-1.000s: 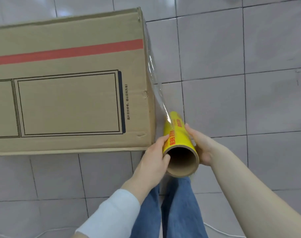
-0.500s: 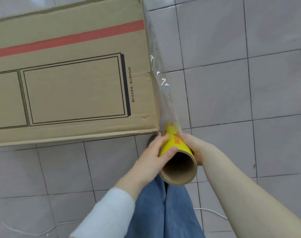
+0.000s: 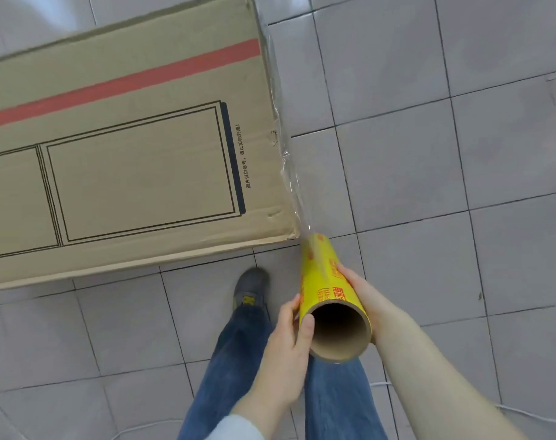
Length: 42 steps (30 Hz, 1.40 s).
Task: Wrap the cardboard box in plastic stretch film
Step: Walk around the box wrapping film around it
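Versus half a second back: the view has swung, so the cardboard box (image 3: pixel 127 173) now sits slanted in frame. My grey shoe (image 3: pixel 249 289) now shows fully, on the tiles left of the roll. Before, it was mostly hidden behind my left hand. The stretch film roll (image 3: pixel 324 281) is in about the same place, just off the box's near right corner, and both hands are on it as before.

My left hand (image 3: pixel 286 354) grips the near end of the roll from the left, fingers curled round it and thumb against the cardboard rim. My right hand (image 3: pixel 362 293) wraps the roll's right side, fingers curled over the yellow label.

The box lies flat on the grey tiled floor (image 3: pixel 460 154), filling the upper left. It is brown, with a red stripe, black outlined rectangles and a line of small print near its right end. There are dents along that edge.

The clear film (image 3: pixel 289 173) runs taut from the box's far right corner down along its right end to the roll. It is wrinkled and bunches narrow near the roll.

The roll is yellow with red print, and its open brown core faces me. My jeans (image 3: pixel 232 360) are below it.
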Available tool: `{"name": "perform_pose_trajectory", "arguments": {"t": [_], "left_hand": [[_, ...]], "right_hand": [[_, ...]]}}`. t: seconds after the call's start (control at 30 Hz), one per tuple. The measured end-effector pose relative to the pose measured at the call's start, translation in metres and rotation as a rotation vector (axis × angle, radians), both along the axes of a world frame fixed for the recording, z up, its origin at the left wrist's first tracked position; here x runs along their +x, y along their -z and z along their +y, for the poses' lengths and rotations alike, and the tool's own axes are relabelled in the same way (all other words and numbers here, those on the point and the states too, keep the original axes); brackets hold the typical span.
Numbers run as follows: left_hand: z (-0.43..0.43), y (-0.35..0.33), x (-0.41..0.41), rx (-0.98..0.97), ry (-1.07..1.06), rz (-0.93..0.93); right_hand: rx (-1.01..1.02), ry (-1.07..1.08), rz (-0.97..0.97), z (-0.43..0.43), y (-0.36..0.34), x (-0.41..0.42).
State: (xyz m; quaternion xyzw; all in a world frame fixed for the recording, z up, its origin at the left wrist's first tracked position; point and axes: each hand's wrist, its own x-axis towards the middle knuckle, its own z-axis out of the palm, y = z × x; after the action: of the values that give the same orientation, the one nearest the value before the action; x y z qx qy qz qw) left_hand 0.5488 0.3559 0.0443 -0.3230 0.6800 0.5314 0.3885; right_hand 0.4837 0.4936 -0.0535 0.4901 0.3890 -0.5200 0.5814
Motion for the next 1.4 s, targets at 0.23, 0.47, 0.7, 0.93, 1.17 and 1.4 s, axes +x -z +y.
{"name": "perform_pose_trajectory", "arguments": {"t": [0.23, 0.47, 0.7, 0.93, 1.17, 1.4], "left_hand": [[-0.027, 0.032, -0.024, 0.079, 0.281, -0.026], [-0.016, 0.054, -0.011, 0.029, 0.501, 0.021], [-0.02, 0.049, 0.029, 0.017, 0.407, 0.039], [-0.02, 0.045, 0.051, -0.086, 0.255, 0.102], [-0.012, 0.032, 0.076, -0.08, 0.195, -0.014], [-0.03, 0.04, 0.041, 0.031, 0.698, 0.069]], "right_hand": [[0.039, -0.032, -0.025, -0.005, 0.02, 0.022], [0.014, -0.016, -0.022, -0.006, 0.036, 0.034], [0.103, -0.185, 0.077, -0.022, 0.057, 0.049], [0.048, -0.169, 0.011, -0.007, 0.044, 0.067], [0.029, 0.035, -0.01, -0.013, 0.04, 0.101], [0.074, 0.063, 0.09, -0.026, 0.039, 0.1]]}}
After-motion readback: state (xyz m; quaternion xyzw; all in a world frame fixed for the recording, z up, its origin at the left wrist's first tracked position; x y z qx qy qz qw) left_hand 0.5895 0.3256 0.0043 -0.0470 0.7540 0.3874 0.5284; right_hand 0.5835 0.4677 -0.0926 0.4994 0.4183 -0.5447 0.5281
